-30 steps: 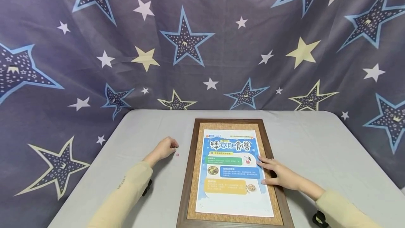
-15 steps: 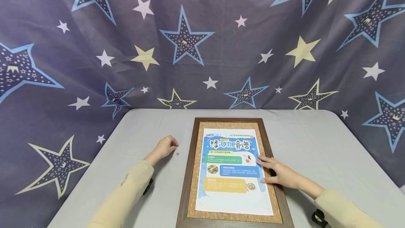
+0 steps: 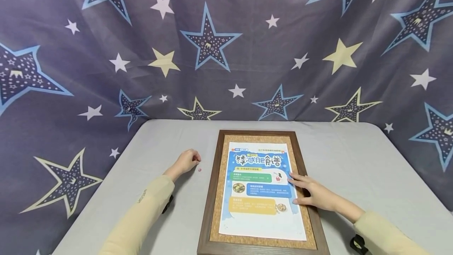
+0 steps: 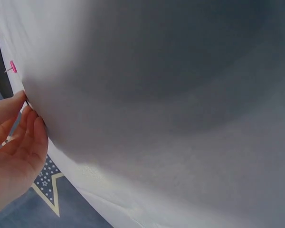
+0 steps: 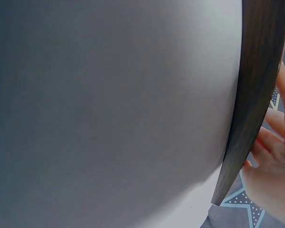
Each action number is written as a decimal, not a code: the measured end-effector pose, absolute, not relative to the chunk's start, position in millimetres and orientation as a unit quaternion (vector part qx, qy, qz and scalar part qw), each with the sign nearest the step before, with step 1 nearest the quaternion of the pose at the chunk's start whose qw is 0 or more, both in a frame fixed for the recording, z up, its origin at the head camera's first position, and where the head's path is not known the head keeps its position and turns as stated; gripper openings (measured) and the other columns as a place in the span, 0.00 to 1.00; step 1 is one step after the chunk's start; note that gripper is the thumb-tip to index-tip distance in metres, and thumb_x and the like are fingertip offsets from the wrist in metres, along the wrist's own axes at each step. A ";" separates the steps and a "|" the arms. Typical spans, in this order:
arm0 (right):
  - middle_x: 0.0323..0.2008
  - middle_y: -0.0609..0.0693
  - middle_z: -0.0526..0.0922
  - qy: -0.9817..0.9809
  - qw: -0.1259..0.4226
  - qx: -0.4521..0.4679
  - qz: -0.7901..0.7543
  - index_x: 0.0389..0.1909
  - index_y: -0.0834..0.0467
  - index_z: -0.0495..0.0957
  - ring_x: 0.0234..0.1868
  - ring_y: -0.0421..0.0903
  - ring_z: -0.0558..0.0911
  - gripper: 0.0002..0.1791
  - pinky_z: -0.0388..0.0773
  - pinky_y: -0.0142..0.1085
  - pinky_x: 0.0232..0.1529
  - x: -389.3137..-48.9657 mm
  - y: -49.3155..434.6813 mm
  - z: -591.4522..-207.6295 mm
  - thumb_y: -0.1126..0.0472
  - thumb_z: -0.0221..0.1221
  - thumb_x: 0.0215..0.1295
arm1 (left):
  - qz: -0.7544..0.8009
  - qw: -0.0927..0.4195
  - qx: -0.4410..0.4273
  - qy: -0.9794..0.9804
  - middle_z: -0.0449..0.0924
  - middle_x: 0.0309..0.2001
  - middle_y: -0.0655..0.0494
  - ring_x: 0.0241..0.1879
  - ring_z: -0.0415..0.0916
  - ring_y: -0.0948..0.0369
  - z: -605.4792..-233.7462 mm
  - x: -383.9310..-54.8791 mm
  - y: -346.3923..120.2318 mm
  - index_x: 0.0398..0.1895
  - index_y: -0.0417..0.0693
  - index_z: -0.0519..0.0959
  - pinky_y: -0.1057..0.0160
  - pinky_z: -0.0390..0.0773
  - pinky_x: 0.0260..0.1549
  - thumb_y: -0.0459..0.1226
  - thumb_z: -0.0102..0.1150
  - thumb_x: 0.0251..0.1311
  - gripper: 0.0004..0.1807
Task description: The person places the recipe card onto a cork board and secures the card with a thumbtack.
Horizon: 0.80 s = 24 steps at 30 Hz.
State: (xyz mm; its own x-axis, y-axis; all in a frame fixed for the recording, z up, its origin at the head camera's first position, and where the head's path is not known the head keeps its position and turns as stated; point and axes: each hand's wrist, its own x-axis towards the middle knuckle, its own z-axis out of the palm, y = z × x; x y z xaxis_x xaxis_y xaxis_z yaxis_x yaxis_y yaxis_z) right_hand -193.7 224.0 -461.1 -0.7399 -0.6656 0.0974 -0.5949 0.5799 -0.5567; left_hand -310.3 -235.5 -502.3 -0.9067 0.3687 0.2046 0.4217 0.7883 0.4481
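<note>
In the head view my left hand [image 3: 186, 161] is on the table left of the board, thumb and fingers drawn together. The left wrist view shows them pinching at a tiny dark thing [image 4: 26, 101], mostly hidden by the fingertips. A pink push pin [image 4: 13, 66] lies close by, its metal point showing. My right hand [image 3: 313, 194] rests across the right edge of a wood-framed cork board [image 3: 214, 192], spread fingertips on the printed poster [image 3: 262, 223]. In the right wrist view the dark frame [image 5: 249, 90] runs beside that hand [image 5: 270, 156].
A grey cloth covers the table [image 3: 368, 168]. Behind it hangs a dark curtain [image 3: 247, 42] with star prints. The board stands upright from front to back between both arms, its near end at the bottom of the head view.
A small dark spot seen at the left fingertips earlier is now covered by them. The left hand has shifted only slightly, and the right hand stays on the board.
</note>
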 end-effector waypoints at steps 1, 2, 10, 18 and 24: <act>0.61 0.68 0.58 0.887 0.064 -0.354 -0.289 0.58 0.70 0.63 0.58 0.70 0.56 0.37 0.58 0.62 0.51 -193.7 223.9 -460.9 0.48 0.58 0.54 | -0.248 0.053 -0.217 -0.943 0.71 0.27 0.54 0.28 0.68 0.60 -512.3 -317.7 -241.0 0.26 0.46 0.76 0.64 0.69 0.29 0.30 0.57 0.52 0.03; 0.61 0.68 0.57 0.888 0.065 -0.353 -0.288 0.58 0.70 0.63 0.59 0.69 0.56 0.37 0.57 0.62 0.51 -193.6 223.9 -460.7 0.48 0.58 0.54 | -0.249 0.052 -0.225 -0.941 0.70 0.27 0.54 0.28 0.68 0.61 -520.5 -323.9 -245.3 0.26 0.47 0.76 0.65 0.68 0.28 0.31 0.57 0.53 0.02; 0.61 0.68 0.58 0.886 0.066 -0.356 -0.290 0.58 0.70 0.63 0.58 0.70 0.56 0.37 0.57 0.62 0.51 -192.3 224.1 -460.3 0.49 0.59 0.54 | -0.223 0.027 -0.171 -0.959 0.70 0.24 0.50 0.26 0.67 0.59 -458.7 -279.4 -214.6 0.24 0.37 0.74 0.69 0.66 0.25 0.24 0.55 0.49 0.03; 0.60 0.69 0.58 0.884 0.067 -0.360 -0.290 0.57 0.71 0.63 0.58 0.70 0.57 0.37 0.58 0.62 0.50 -190.4 225.3 -460.1 0.48 0.58 0.54 | -0.243 0.013 -0.167 -0.955 0.71 0.25 0.51 0.26 0.68 0.58 -461.9 -280.9 -215.9 0.24 0.36 0.74 0.61 0.71 0.28 0.25 0.56 0.50 0.02; 0.60 0.69 0.59 0.882 0.057 -0.365 -0.293 0.57 0.70 0.63 0.57 0.70 0.58 0.36 0.59 0.62 0.49 -191.3 224.4 -457.8 0.49 0.59 0.54 | -0.249 0.073 -0.243 -0.935 0.69 0.22 0.56 0.23 0.65 0.63 -544.3 -340.8 -257.3 0.22 0.46 0.74 0.66 0.66 0.22 0.36 0.56 0.55 0.07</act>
State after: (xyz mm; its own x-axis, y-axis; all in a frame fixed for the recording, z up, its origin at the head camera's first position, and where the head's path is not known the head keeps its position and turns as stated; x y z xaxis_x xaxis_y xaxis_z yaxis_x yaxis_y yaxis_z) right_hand -191.3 224.4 -457.8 -0.7271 -0.6771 0.1132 -0.6105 0.5623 -0.5578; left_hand -340.8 -257.3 -544.3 -0.8709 0.4186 0.2573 0.4912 0.7572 0.4306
